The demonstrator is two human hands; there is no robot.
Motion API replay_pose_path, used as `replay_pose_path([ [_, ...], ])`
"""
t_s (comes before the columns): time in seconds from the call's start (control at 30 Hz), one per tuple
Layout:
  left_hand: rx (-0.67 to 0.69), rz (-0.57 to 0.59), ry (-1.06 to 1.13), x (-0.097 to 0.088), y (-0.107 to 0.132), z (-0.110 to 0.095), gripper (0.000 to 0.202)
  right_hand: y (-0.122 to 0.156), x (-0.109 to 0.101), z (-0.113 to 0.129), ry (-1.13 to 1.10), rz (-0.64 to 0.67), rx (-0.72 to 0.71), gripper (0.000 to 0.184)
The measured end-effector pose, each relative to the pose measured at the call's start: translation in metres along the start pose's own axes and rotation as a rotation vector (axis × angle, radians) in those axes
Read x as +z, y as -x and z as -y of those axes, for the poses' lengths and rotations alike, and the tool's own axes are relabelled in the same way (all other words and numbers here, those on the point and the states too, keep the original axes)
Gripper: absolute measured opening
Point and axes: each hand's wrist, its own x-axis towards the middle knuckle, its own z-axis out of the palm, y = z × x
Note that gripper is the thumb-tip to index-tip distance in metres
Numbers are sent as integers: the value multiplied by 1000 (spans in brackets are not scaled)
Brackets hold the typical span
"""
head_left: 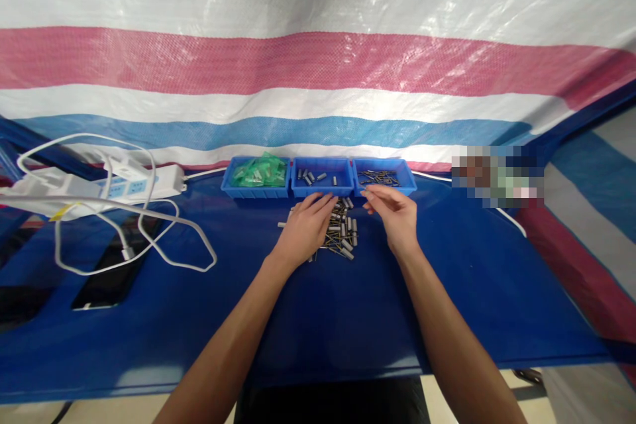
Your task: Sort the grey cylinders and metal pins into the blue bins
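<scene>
Left hand (307, 225) over a metal pile (346, 245), right hand (398, 217) beside it

The metal pile, grey cylinders mixed with thin pins, lies on the blue surface (338, 318) between the hands, just in front of the middle bin (298, 190); the left hand lies palm down across the pile's left side, its fingers stretched and close together, though what lies under them is hidden; the right hand is by the front of the right bin (407, 179), thumb and forefinger brought together, and whether they grip a piece I cannot tell; a few cylinders (334, 181) lie in the middle bin, pins (381, 177) in the right bin, a green bag (265, 173) in the left bin (256, 193).
</scene>
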Motion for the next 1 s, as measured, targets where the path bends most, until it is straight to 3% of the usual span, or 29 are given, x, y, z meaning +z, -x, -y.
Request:
replay_pose_path([
  [0.1, 42, 107, -51, 4, 1, 5, 56, -5, -7, 0, -5, -51, -5, 33],
  [0.23, 20, 151, -75, 6, 1, 8, 59, -7, -11, -1, 12, -48, 20, 34],
  [0.53, -123, 60, -4, -6, 0, 10, 28, -4, -7, -1, -3, -20, 45, 25],
  [0.73, -151, 34, 42, -7, 1, 14, 24, -3, -6, -1, 6, -6, 38, 24],
  [1.0, -113, -82, 201, -7, 2, 17, 29, -1, -4, -1, 13, 19, 39, 26],
])
